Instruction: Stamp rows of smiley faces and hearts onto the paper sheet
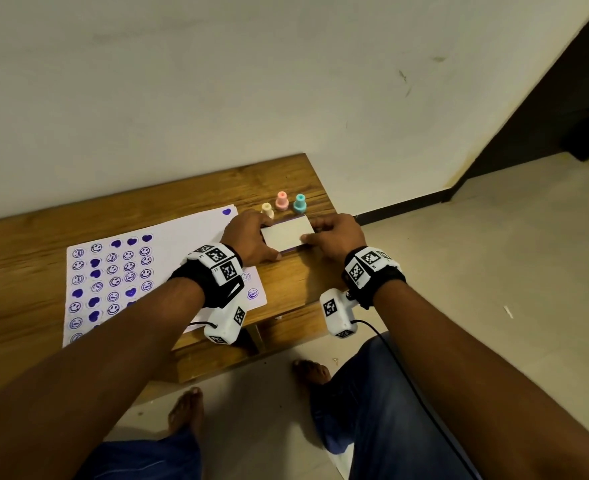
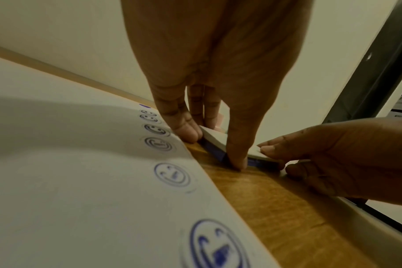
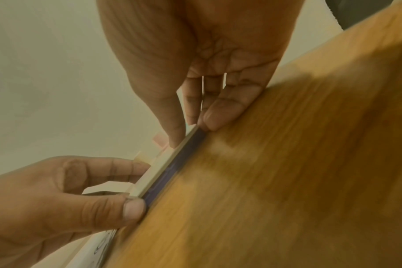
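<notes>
A flat ink pad (image 1: pixel 288 233) with a white lid over a purple base lies on the wooden table (image 1: pixel 296 278), right of the paper sheet (image 1: pixel 182 237). My left hand (image 1: pixel 267 239) grips its left side, thumb at the near corner (image 2: pixel 238 161) and fingers at the far edge. My right hand (image 1: pixel 312 232) pinches the right side, thumb on the lid's edge (image 2: pixel 267 149). The lid looks down on the base (image 3: pixel 168 168). Purple smiley faces and hearts (image 1: pixel 113 271) fill the sheet in rows. Three small stamps stand behind the pad: cream (image 1: pixel 267 210), pink (image 1: pixel 281 200) and teal (image 1: pixel 299 203).
The table (image 1: pixel 26 258) stands against a pale wall (image 1: pixel 217 98), and its right end lies just past my right hand. Below its near edge are tiled floor (image 1: pixel 494 271), my knees and bare feet (image 1: pixel 185 410). More smiley prints (image 2: pixel 171 175) run along the sheet's right margin.
</notes>
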`<state>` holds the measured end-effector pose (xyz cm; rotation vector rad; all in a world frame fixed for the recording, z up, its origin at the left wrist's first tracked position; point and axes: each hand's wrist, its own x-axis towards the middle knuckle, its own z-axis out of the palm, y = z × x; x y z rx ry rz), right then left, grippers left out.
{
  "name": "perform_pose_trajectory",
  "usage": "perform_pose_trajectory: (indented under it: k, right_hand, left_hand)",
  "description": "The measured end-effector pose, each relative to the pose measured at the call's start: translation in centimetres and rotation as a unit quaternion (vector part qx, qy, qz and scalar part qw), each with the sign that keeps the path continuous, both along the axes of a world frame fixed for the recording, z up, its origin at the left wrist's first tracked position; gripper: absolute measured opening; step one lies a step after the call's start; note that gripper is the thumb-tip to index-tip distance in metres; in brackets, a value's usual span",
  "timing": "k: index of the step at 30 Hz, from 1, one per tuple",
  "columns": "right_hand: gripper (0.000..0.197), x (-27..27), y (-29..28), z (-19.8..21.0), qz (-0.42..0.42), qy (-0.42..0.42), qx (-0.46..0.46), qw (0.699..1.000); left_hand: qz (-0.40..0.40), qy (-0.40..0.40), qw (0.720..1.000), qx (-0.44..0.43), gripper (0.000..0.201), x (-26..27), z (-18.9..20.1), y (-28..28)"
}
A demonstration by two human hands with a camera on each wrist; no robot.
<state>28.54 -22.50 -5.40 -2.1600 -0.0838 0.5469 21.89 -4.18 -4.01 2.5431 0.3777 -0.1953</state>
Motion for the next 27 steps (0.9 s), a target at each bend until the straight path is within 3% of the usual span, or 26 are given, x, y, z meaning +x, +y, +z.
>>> perform_pose_trajectory:
  k: [13,20,27]
  right_hand:
    - [0.034,-0.3,0.2,0.6,0.006,-0.006,-0.006,1.0]
    - [0.027,-1.9,-0.4,3.2,0.001,-0.03,-0.047,0.998]
    - [0.03,-5.9,1.3,7.7,0.055,-0.111,-0.096,0.988]
  left_hand:
    - [0.003,-0.004,0.999,-0.033,0.088,-1.1,1.2,0.3]
    - [0.043,-0.038,0.998,0.01,0.036,-6.4,3.8,3.4]
    - [0.111,-0.07,0.991,-0.002,0.017,-14.0,5.9,6.5]
